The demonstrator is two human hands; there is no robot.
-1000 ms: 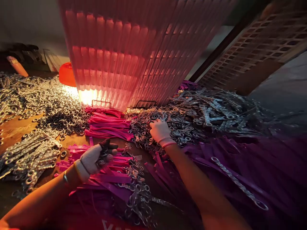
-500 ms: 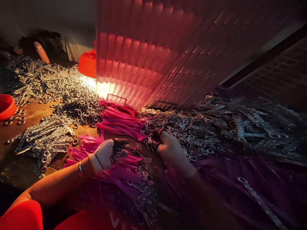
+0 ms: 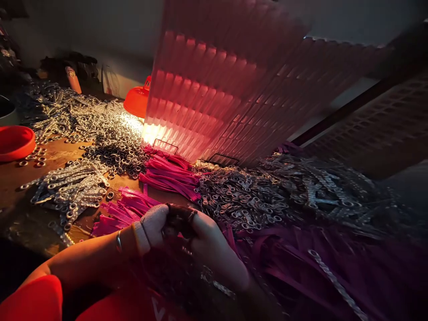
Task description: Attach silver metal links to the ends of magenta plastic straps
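Observation:
My left hand (image 3: 154,227), in a pale work glove with dark fingers, is closed near the front of the table. My right hand (image 3: 212,247) meets it, and its fingers are closed too. The dark fingertips of both hands press together, and what they pinch is lost in shadow. Small metal bits show just below the fingers. A short silver ring-ended strip (image 3: 219,284) shows below my right hand; whether it is held I cannot tell. Magenta straps (image 3: 125,207) lie behind my left hand, and another bundle of magenta straps (image 3: 170,176) lies beyond.
Metal rings (image 3: 117,149) form a heap under a red lamp (image 3: 136,101). Silver ring-ended strips (image 3: 73,187) lie at left, near a red bowl (image 3: 16,142). A ribbed translucent panel (image 3: 194,98) stands behind. More metal pieces (image 3: 244,191) and purple straps (image 3: 294,258) spread rightward.
My right hand has come away from the metal pile, down and left, to join my left hand. My left hand has shifted slightly. The view has tilted a little.

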